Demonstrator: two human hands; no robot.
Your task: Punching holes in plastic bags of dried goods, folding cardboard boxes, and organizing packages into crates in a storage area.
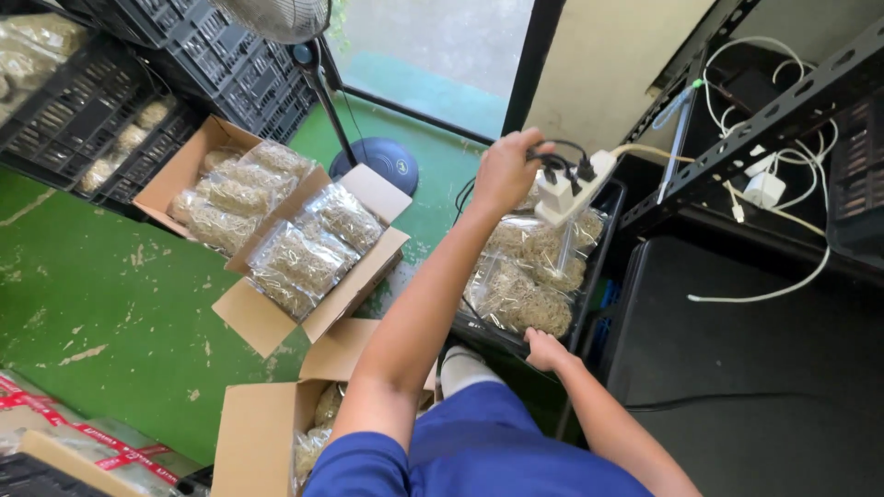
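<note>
Sitting on the green floor (110, 285), open cardboard boxes (304, 248) are holding clear bags; the black crate (603, 248) is gripped at its rim by the right hand (548, 350), while the left hand (505, 170) is pinching a black plug (555, 167) at the white power strip (575, 189) above the crate.

Worn green floor (110, 304) spreads toward seven o'clock; daylight enters a dark-framed window (433, 55) at twelve; black metal shelving (764, 120) rises at two o'clock.

White power strip (573, 191) with black plugs, tilted, held above crate of clear bags (529, 276)
</note>
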